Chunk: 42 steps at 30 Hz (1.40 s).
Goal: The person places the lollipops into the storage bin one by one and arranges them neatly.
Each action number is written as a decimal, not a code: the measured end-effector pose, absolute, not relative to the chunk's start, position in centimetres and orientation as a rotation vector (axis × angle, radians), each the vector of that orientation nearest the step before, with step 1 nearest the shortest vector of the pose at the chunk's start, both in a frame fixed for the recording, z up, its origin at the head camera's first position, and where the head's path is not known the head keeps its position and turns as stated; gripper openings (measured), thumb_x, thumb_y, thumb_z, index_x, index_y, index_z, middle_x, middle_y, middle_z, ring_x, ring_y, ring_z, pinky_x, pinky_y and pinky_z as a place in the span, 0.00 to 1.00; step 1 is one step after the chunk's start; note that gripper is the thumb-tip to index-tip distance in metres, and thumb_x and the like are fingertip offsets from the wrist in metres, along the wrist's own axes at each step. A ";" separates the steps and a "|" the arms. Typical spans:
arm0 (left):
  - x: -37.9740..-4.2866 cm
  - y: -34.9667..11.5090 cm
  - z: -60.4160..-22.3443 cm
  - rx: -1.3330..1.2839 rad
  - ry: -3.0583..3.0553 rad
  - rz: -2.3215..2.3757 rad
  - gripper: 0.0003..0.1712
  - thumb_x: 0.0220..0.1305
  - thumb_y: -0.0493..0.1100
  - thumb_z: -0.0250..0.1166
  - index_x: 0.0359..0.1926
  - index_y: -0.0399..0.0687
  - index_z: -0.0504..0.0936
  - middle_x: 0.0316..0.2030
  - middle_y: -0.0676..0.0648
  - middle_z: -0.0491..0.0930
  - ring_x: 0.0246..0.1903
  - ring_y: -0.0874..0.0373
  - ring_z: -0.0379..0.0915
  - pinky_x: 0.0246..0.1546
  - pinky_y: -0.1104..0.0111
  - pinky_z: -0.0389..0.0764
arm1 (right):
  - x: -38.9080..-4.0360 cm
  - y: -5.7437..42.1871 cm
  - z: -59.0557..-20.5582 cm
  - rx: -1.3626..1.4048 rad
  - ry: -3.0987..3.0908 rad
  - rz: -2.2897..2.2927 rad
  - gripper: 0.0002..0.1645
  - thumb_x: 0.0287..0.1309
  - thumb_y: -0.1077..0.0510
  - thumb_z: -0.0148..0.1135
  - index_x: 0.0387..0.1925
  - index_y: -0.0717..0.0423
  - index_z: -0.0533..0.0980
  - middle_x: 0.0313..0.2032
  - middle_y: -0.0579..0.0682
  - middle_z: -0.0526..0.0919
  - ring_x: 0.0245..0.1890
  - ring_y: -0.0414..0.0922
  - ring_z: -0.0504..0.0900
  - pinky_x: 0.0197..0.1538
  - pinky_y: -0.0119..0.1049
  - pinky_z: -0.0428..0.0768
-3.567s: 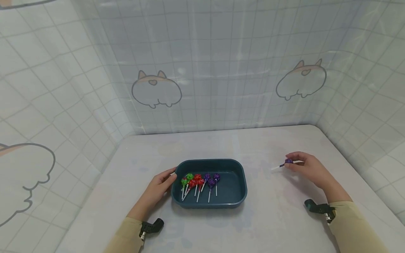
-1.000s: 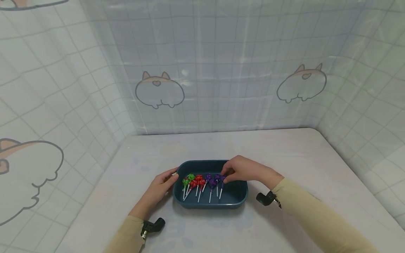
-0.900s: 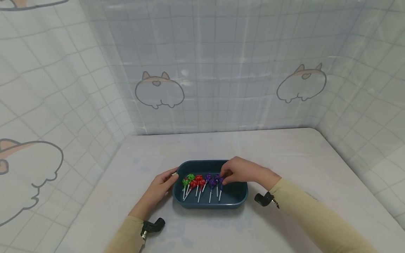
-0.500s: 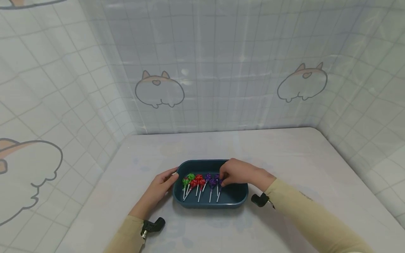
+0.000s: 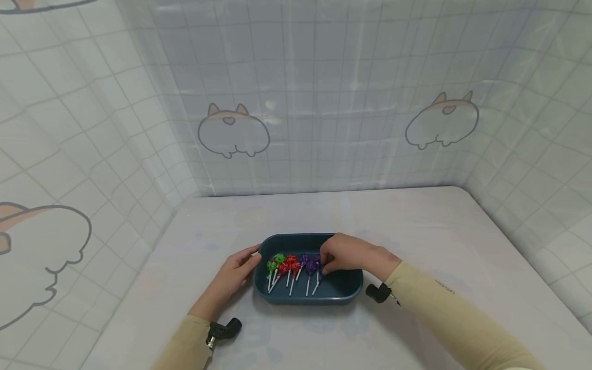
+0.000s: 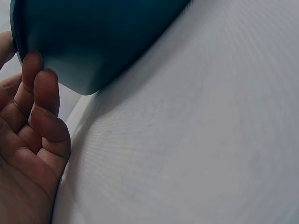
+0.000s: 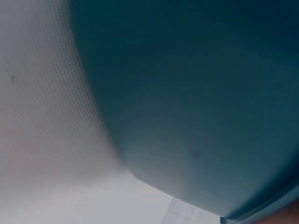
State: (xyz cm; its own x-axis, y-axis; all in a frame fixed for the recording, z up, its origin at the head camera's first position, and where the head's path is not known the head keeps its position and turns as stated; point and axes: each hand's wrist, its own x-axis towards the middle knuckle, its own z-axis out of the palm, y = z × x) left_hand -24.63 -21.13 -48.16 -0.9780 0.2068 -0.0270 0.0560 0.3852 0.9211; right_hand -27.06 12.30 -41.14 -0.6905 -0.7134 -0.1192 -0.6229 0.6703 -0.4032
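Note:
A dark teal tray (image 5: 342, 290) stands on the table with several lollipops in it. Green lollipops (image 5: 279, 258) lie at the left, red lollipops (image 5: 290, 261) in the middle, purple lollipops (image 5: 311, 267) to their right. My left hand (image 5: 238, 270) holds the tray's left end, thumb at the rim and fingers against the outer wall, as the left wrist view confirms. Over the right side, my right hand (image 5: 347, 253) pinches a purple lollipop whose white stick (image 5: 316, 289) points down toward the front left; its head is mostly hidden by the fingers.
The white table (image 5: 407, 216) reaches back to a tiled-pattern curtain (image 5: 333, 103) with cartoon animal prints. More of this curtain hangs at both sides. Black wrist devices (image 5: 225, 329) sit on both forearms. In the right wrist view, the tray's outer wall (image 7: 187, 116) fills most of the picture.
My right hand carried the purple lollipop from the table's right side into the tray, then shifted slightly left. The lollipop's stick end has swung left. My left hand has stayed at the tray.

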 end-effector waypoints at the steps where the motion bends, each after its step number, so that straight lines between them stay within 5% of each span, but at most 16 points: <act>1: -24.7 -21.1 -48.2 0.242 2.497 1.652 0.30 0.68 0.61 0.61 0.67 0.57 0.74 0.36 0.44 0.79 0.35 0.48 0.74 0.33 0.62 0.78 | -27.1 12.4 -41.1 -1.068 2.619 -0.488 0.07 0.55 0.52 0.74 0.32 0.48 0.84 0.27 0.34 0.81 0.28 0.32 0.78 0.36 0.30 0.78; 22: -25.1 -20.6 -48.0 0.292 2.494 1.625 0.31 0.69 0.62 0.59 0.68 0.55 0.73 0.37 0.45 0.80 0.34 0.49 0.74 0.33 0.63 0.77 | -26.7 13.4 -40.8 -1.023 2.634 -0.532 0.07 0.56 0.54 0.74 0.35 0.49 0.84 0.30 0.34 0.82 0.30 0.32 0.79 0.38 0.31 0.79; 31: -24.7 -21.7 -47.9 0.230 2.519 1.596 0.34 0.68 0.65 0.57 0.68 0.56 0.72 0.44 0.46 0.81 0.38 0.50 0.76 0.35 0.62 0.78 | -27.4 14.5 -40.1 -1.071 2.633 -0.686 0.14 0.60 0.49 0.70 0.44 0.51 0.84 0.36 0.34 0.83 0.36 0.31 0.81 0.41 0.31 0.79; 38: -27.9 -23.1 -41.7 0.516 2.872 1.245 0.35 0.72 0.63 0.53 0.71 0.49 0.68 0.48 0.44 0.82 0.46 0.52 0.79 0.46 0.54 0.78 | -30.3 16.9 -36.7 -0.960 2.839 -0.808 0.15 0.67 0.48 0.63 0.48 0.51 0.84 0.39 0.39 0.85 0.38 0.36 0.82 0.43 0.38 0.80; 42: -31.7 -21.2 -35.9 0.669 3.057 0.840 0.39 0.70 0.68 0.52 0.73 0.52 0.65 0.60 0.45 0.76 0.56 0.47 0.74 0.56 0.49 0.72 | -32.9 16.8 -34.0 -0.818 2.974 -0.762 0.26 0.69 0.42 0.57 0.60 0.52 0.78 0.55 0.49 0.81 0.54 0.47 0.79 0.55 0.46 0.76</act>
